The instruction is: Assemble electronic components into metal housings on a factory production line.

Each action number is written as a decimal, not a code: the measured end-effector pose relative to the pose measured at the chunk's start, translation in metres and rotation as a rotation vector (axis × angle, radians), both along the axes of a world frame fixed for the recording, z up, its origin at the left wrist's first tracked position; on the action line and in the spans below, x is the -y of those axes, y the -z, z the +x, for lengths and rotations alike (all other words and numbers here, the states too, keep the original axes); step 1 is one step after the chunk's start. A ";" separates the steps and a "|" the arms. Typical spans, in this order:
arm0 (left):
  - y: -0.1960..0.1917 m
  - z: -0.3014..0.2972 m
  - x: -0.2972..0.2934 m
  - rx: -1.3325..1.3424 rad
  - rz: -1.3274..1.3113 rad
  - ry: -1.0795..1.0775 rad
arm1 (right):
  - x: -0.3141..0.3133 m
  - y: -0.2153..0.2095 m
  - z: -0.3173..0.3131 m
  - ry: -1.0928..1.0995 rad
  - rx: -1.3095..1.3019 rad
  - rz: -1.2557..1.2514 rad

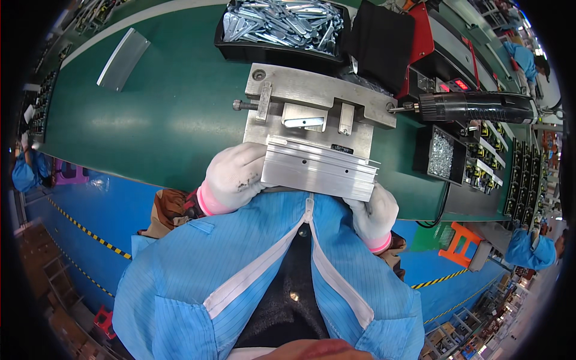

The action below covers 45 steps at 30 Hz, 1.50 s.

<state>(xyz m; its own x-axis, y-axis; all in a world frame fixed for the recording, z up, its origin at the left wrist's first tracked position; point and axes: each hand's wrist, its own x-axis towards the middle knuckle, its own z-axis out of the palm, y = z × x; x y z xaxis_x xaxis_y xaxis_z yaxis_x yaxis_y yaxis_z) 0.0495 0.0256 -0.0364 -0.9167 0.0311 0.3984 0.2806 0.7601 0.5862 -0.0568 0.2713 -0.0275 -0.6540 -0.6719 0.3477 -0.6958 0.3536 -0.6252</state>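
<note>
An aluminium profile sits at the front of a machined steel fixture, over its near edge and close to the person's blue jacket; the profile is long and silvery, with a flat, brushed-looking face, two small dark round holes and raised ribs running lengthwise along its far edge; the left hand, in a white knit glove smudged grey, closes round the profile's left end, and the right hand, gloved likewise with a pink cuff, has its fingers bent round the right end.

The fixture is a thick, dull grey block with a bolt on its left; a small dark label on its plate bears pale print too small to read; red digits glow on the controller beyond the ribbed black screwdriver.

A black bin brims with shiny, slender metal pieces; another metal profile lies apart on the smooth green desk.
</note>
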 end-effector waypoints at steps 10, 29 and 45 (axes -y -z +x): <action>-0.005 -0.007 0.002 0.095 0.076 0.010 | 0.002 -0.006 -0.009 0.034 0.235 0.011; -0.007 -0.036 0.024 -0.015 0.054 -0.019 | 0.024 -0.013 -0.042 -0.032 0.261 0.086; -0.084 -0.064 0.035 -0.038 -0.353 0.094 | -0.030 -0.096 -0.167 -0.092 0.678 -0.958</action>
